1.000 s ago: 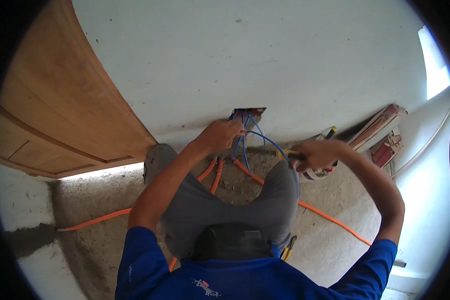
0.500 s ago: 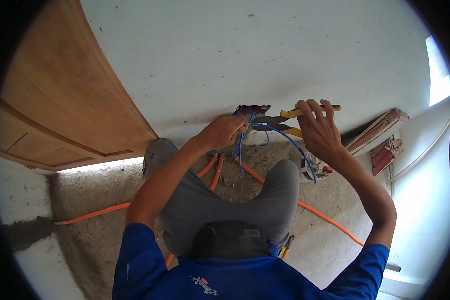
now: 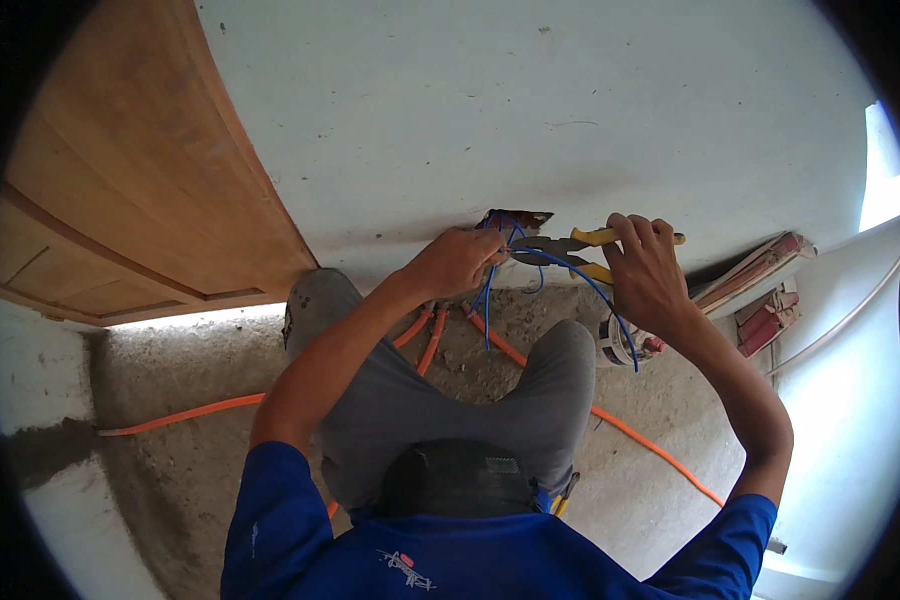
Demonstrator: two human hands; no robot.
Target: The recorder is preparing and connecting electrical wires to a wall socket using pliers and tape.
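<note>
My left hand point(image 3: 460, 262) is closed on blue wire point(image 3: 487, 312) just in front of a rough opening point(image 3: 532, 220) at the foot of the wall. In my right hand point(image 3: 650, 275) are pliers point(image 3: 542, 252) with dark jaws and yellow-black handles; the fingers wrap the upper handle. Their jaw tips lie close against my left fingertips, at the wire. Whether the jaws bite on it cannot be made out. One long blue wire end point(image 3: 615, 315) curves from there below the pliers to the right. Other blue strands come out of the opening.
Orange conduits point(image 3: 432, 340) run from the wall across the rough floor point(image 3: 170, 360), beside my knees. A wooden door point(image 3: 130, 150) stands at left. At right are a white bucket point(image 3: 615, 342) and reddish boxes point(image 3: 770, 318) against the wall. Another yellow-handled tool point(image 3: 567, 495) sits by my hip.
The pliers' handles have come closer together, with the upper one swung down. The view has shifted slightly; my left hand keeps its grip on the wire.
</note>
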